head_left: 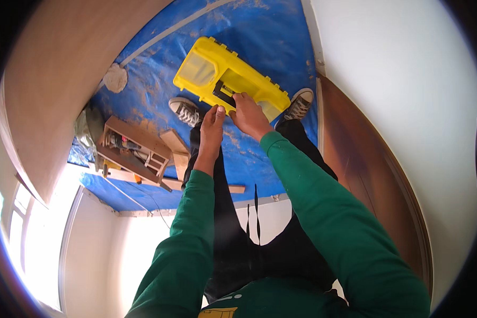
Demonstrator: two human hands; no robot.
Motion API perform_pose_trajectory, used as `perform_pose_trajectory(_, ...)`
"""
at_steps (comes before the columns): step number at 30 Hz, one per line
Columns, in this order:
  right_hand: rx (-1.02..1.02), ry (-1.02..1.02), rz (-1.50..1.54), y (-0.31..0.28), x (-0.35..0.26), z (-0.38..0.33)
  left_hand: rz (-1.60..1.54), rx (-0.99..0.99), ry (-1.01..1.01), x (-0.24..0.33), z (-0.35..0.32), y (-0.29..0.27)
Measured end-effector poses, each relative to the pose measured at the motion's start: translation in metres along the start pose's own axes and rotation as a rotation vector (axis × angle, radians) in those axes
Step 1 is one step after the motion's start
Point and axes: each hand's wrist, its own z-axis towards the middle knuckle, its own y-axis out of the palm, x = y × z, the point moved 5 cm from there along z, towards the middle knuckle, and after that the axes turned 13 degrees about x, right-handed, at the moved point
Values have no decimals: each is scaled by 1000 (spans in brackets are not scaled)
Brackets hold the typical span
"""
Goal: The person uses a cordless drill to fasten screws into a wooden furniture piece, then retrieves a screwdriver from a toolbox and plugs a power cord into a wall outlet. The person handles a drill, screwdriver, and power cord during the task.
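A yellow plastic toolbox [254, 79] with a clear lid window and a black handle [224, 93] sits between my shoes on a blue sheet. My right hand [250, 115] is closed at its near side, fingers curled over the lower end of the black handle. Beside it, my left hand [212, 127] has thumb and fingers pressed together against the near edge of the box; whatever is between the fingertips is hidden. Both arms reach forward in green sleeves.
At the left stands a wooden tool carrier [135, 151] with tools inside, and loose wood pieces [176, 146] lie alongside. A roundish pale lump [115, 78] sits farther off. A brown wooden panel [360, 159] and a white wall [403, 63] border the right side. Dirt marks the blue sheet [156, 69].
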Motion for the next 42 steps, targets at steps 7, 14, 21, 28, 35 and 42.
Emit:
perform_pose_trajectory(7, 100, 111, 87, -29, -2, 2, -59, 269, 121, 38, 2, 4)
perform_pose_trajectory(14, 124, 112, 70, -123, 34, 73, -171, 242, 115, 33, -59, -47)
perform_pose_trajectory(21, -120, 6, -47, -144, 29, 96, -114, 134, 125, 0, -44, -43)
perform_pose_trajectory(28, 77, 125, -17, -148, 28, 78, -27, 85, 91, -3, -19, -40)
perform_pose_trajectory(35, 126, 238, 173, -173, 70, 125, 120, -150, 204, 0, -20, -7)
perform_pose_trajectory(42, 166, 414, 212, -181, 89, 143, 222, -292, 242, 15, -33, -6)
